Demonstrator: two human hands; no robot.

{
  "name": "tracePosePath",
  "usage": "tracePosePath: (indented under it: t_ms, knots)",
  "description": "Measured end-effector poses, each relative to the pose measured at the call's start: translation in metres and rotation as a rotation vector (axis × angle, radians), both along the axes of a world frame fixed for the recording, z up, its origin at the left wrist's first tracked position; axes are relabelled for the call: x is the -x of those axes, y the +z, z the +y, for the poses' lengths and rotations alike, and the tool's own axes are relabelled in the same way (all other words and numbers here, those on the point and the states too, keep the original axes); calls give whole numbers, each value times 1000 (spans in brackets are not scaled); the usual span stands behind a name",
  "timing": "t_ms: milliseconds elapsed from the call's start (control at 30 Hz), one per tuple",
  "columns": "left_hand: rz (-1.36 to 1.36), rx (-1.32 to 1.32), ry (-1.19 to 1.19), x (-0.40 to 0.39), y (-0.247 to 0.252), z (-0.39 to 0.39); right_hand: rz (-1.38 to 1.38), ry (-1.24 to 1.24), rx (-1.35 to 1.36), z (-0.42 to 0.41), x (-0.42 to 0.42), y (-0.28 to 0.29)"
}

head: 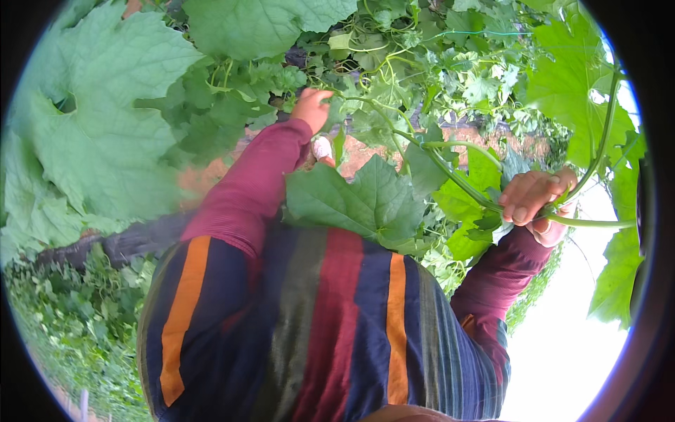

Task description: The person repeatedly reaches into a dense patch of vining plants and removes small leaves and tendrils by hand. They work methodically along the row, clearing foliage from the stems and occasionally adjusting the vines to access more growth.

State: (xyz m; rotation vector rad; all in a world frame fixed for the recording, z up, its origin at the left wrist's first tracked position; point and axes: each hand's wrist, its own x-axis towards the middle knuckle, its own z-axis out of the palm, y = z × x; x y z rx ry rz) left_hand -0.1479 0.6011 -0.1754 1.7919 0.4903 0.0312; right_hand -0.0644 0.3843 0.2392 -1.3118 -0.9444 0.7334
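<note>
A long green climbing vine stem (456, 178) with tendrils and broad lobed leaves crosses the right half of the view. My right hand (538, 200) is closed around this stem where a leaf stalk branches off. At the upper middle, my left hand (312, 108) is at the stem's thin far end, its fingers bent and seemingly pinching it; the fingertips are partly hidden. Between my hands, a broad green leaf (364, 203) hangs in front of my striped garment. A thin pale blue-green tie or string touches the stem near its middle.
Large leaves (105, 111) fill the left side, close to the camera. Dense vines (480, 79) grow across the top, with a thin turquoise string (482, 32) running through them. Dark plastic sheeting (118, 245) lies along the reddish soil. A light-coloured shoe (321, 148) shows below my left hand.
</note>
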Motion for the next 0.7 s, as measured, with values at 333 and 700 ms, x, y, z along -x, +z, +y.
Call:
tracePosePath:
  t_ms: [333,700]
  knots:
    - [-24,-140,-1062,-55,118,45,-14,3,104,30,48,15]
    - [195,121,-985,-41,112,87,-3,-142,279,32,49,13]
